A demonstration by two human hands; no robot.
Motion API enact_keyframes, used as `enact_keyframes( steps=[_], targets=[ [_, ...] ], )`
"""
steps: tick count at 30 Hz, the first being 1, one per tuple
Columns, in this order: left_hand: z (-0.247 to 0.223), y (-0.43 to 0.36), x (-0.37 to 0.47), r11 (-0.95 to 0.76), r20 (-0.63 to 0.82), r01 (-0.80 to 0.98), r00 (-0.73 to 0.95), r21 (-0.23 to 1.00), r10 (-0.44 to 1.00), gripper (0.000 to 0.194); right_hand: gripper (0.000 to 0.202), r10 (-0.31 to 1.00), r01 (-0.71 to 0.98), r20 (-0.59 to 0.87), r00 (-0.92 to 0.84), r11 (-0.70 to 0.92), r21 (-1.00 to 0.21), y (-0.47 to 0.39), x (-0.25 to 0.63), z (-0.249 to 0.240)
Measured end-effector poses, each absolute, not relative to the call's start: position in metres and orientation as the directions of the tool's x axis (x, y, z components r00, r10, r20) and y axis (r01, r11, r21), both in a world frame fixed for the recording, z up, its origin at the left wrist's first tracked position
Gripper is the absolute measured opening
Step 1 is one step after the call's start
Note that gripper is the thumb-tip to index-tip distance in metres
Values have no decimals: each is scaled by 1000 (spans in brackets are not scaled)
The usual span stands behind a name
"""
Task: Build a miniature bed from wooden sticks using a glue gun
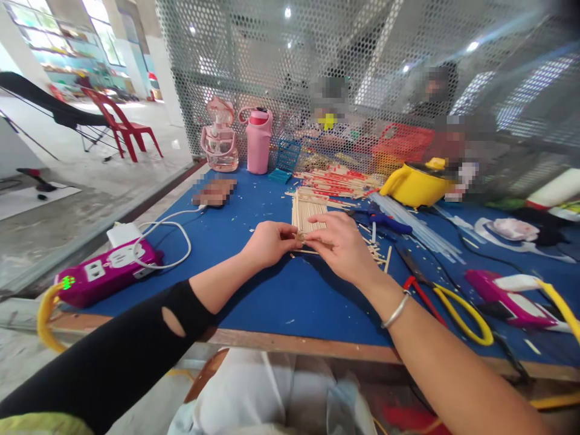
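Left hand: my left hand (268, 241) pinches the near end of a thin wooden stick (302, 237), fingers closed on it so it stays level.
Right hand: my right hand (341, 241) curls over the same stick from the other side, fingertips pressing it down to steady it.
Stick panel: a flat panel of sticks (306, 213) lies just beyond my fingers, mid-tabletop, its near edge touching the stick I hold, likely so the piece lines up with it.
Table: the blue tabletop (281, 290) carries loose offcuts beside my right hand.
Tools: yellow-handled pliers (446, 302) lie near the right front edge, within reach.
Supplies: a heap of red-tipped sticks (338, 180) sits toward the far edge.
Power strip: a purple power strip (105, 273) rests at the left front corner.
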State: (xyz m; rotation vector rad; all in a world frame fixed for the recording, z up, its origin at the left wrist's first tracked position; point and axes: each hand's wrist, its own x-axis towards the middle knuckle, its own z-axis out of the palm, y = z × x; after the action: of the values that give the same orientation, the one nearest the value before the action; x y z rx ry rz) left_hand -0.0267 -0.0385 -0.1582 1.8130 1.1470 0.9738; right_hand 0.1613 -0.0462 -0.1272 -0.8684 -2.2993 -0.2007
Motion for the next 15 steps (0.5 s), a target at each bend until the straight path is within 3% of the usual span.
enact_keyframes(
  steps=[5,15],
  targets=[
    [-162,-34,-28,-321,218,293,334,901,917,22,15,460,708,698,-549,699,96,-45,154,-134],
    [-166,-27,-31,-318,217,234,374,919,902,18,12,406,730,748,-525,666,151,-42,154,-143]
  ],
)
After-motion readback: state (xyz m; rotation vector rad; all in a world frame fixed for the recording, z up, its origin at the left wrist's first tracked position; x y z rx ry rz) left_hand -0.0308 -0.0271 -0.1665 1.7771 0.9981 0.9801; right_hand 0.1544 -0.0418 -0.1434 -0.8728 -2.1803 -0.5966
